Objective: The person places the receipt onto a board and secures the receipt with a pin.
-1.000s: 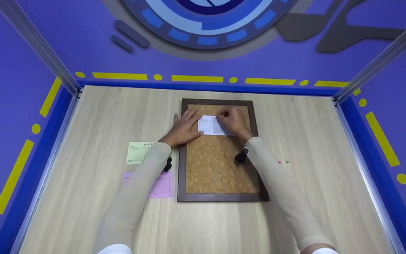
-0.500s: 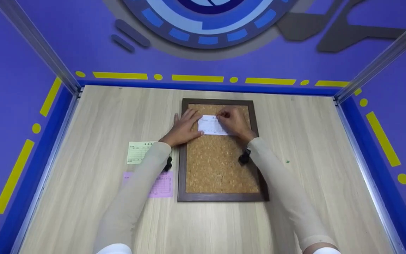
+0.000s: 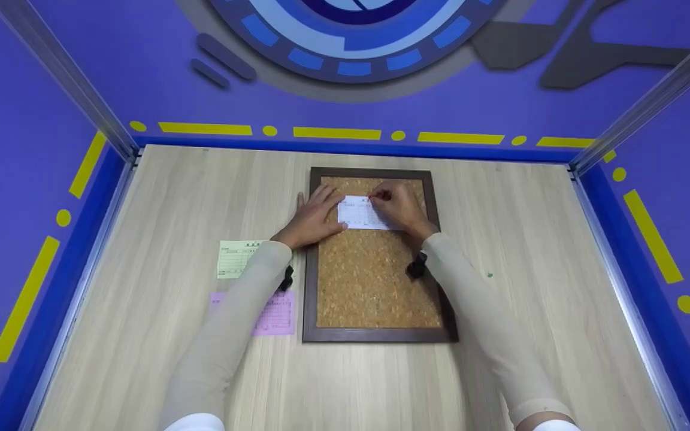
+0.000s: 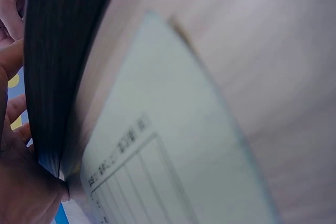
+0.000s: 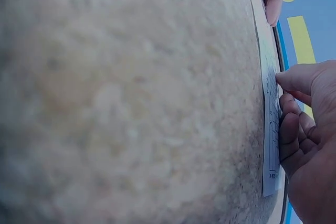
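A white printed form (image 3: 355,213) lies on the upper part of a cork board (image 3: 377,281) with a dark frame. My left hand (image 3: 314,219) spreads over the board's left side, fingertips and thumb at the form's left edge. With thumb and fingers together at the form's top middle, my right hand (image 3: 400,206) pinches a small pushpin; a reddish spot shows at the fingertips, and most of it is hidden. The right wrist view has the form (image 5: 270,135) edge-on under the curled right hand (image 5: 310,135).
Left of the board, a green form (image 3: 234,260) and a pink form (image 3: 276,314) lie on the wooden table (image 3: 375,389), partly under the left sleeve. A tiny green pin (image 3: 490,275) sits to the right. Blue-purple walls enclose the table.
My right forearm has shifted slightly right, covering the red pin seen earlier on the table. The right fingertips stay at the form's top, and the left hand holds its place.
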`<state>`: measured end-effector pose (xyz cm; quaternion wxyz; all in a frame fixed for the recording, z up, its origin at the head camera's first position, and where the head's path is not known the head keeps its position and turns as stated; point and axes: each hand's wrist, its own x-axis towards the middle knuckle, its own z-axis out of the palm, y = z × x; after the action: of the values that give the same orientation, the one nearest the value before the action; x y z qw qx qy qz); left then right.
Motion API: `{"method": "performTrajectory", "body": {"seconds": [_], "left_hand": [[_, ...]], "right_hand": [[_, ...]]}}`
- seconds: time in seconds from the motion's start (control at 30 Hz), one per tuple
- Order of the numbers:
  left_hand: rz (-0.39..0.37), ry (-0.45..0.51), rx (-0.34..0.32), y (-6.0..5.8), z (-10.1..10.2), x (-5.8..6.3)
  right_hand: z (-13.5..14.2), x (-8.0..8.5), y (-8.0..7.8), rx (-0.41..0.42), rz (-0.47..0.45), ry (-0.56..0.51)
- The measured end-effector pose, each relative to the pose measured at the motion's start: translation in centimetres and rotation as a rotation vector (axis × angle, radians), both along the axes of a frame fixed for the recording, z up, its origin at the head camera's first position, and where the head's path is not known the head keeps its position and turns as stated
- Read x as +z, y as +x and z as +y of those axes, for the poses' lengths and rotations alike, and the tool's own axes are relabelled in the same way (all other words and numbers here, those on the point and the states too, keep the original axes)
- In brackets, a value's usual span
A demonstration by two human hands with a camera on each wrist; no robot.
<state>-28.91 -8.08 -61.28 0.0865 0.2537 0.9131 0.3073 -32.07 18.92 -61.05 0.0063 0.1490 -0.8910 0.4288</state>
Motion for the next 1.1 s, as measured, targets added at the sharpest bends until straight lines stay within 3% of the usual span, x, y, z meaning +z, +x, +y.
{"method": "performTrajectory", "body": {"seconds": [0.67,1.1], "left_hand": [[-0.01,-0.003,0.003,0.24,0.14,-0.25],[-0.009,0.043,-0.013,-0.21,-0.2,-0.54]], "right_hand": [[-0.1,-0.21,0.47,-0.037,-0.008,0.017],[-0.4,0.56,-0.2,-0.001,0.028,0.05]]}}
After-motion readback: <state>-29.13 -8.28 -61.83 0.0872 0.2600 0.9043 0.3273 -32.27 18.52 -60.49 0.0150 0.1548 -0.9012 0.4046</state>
